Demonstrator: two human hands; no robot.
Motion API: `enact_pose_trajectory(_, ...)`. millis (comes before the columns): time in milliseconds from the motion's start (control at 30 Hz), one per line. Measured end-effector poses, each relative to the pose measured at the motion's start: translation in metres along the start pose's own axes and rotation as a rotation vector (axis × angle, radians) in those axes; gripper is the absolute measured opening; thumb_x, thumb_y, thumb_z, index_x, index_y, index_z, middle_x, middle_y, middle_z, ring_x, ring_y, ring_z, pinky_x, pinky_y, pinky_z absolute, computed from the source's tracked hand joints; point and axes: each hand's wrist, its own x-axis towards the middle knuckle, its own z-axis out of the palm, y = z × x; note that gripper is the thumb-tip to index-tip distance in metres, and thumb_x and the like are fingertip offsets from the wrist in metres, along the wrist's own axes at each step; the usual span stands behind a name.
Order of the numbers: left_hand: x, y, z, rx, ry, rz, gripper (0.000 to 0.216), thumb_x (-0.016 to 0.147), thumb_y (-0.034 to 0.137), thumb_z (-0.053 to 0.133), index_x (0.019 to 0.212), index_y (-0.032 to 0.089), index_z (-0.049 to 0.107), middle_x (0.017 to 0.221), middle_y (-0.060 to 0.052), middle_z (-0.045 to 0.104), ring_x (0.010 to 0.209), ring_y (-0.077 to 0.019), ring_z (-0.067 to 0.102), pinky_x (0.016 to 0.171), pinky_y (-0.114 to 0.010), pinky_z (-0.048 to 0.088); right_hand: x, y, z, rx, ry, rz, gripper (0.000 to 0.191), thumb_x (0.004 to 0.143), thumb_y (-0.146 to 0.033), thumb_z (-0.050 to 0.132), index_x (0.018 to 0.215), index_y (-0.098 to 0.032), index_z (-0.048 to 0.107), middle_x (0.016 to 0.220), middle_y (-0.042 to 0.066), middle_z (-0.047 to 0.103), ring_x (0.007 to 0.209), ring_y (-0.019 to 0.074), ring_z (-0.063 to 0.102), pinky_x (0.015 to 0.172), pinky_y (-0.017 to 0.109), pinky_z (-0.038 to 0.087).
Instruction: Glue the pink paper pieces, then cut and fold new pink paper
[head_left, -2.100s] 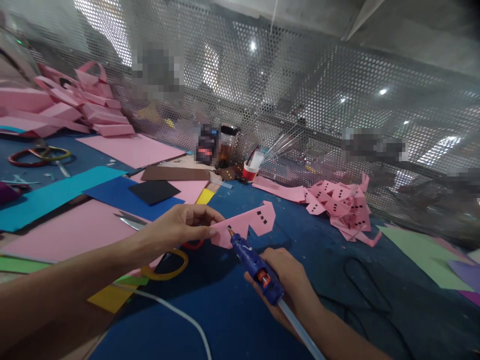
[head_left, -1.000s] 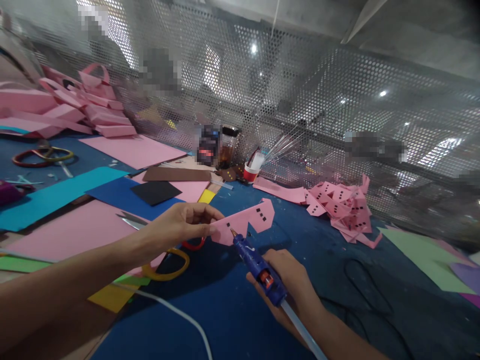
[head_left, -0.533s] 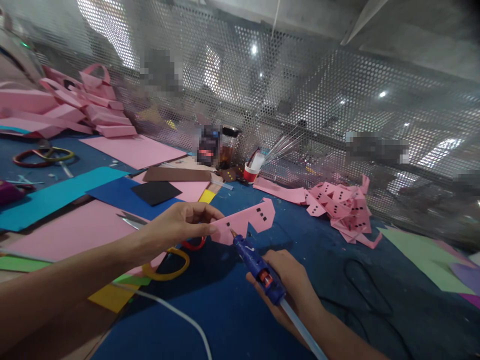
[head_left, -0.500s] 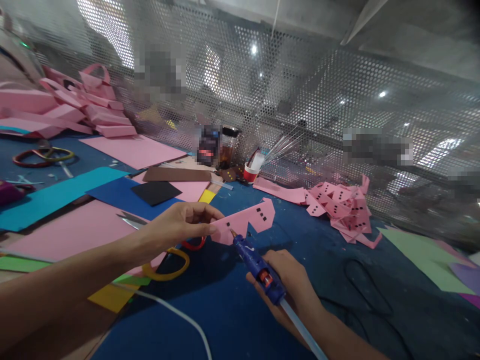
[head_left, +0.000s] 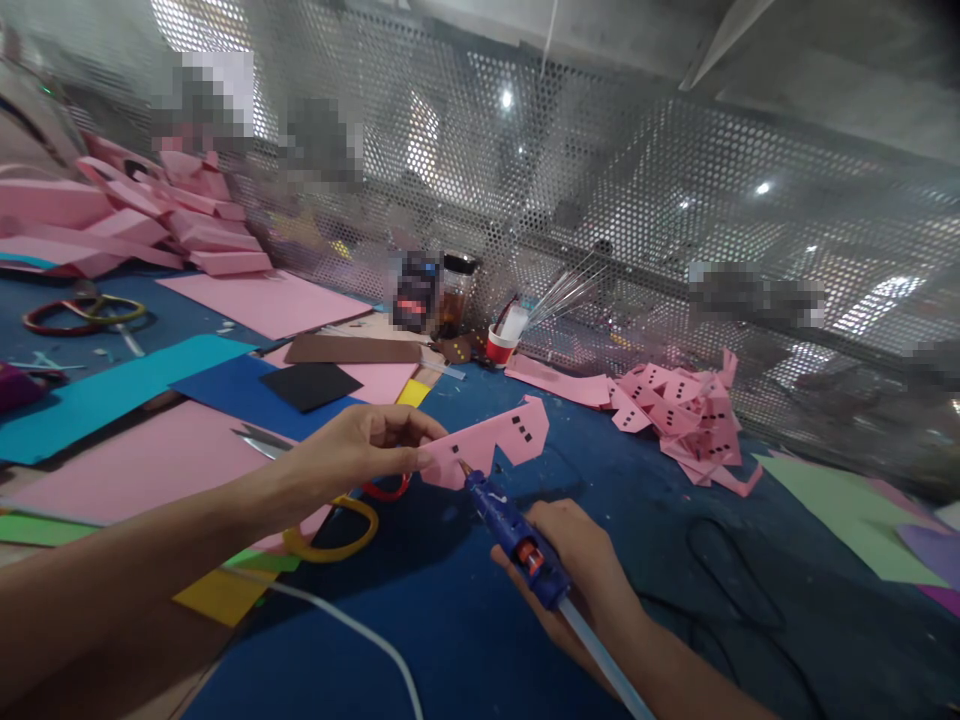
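My left hand (head_left: 360, 450) pinches one end of a pink paper cutout (head_left: 495, 442) with small black squares, holding it above the blue table (head_left: 450, 620). My right hand (head_left: 577, 570) grips a blue hot glue gun (head_left: 517, 535) with a clear glue stick out of its back. The gun's nozzle touches the lower edge of the cutout, close to my left fingertips.
A heap of similar pink cutouts (head_left: 686, 410) lies at the right by the perforated metal screen (head_left: 600, 180). Scissors (head_left: 330, 510) with yellow and red handles lie under my left hand. Coloured paper sheets (head_left: 142, 440), pink folded pieces (head_left: 172, 215), jars (head_left: 450, 290) and a red cup (head_left: 499, 345) stand around. A white cord (head_left: 352, 625) crosses the front.
Almost nothing differs. The glue gun's nozzle has slid a little left along the cutout's lower edge; both hands keep their hold.
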Motion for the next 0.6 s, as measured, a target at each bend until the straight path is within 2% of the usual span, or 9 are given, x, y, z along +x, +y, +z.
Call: enact_pose_trajectory(600, -0.0004, 0.0006, -0.0004, 0.025, -0.017, 0.008, 0.028, 0.080, 0.039, 0.077, 0.102, 0.023, 0.072, 0.098, -0.004, 0.076, 0.090, -0.0191, 0.067, 0.079, -0.030, 0.050, 0.0001, -0.0050, -0.0048, -0.020, -0.081, 0.041, 0.012, 0.080, -0.026, 0.064, 0.073, -0.023, 0.054, 0.072, -0.002, 0.061, 0.065, 0.0145, 0.058, 0.058, 0.023, 0.038)
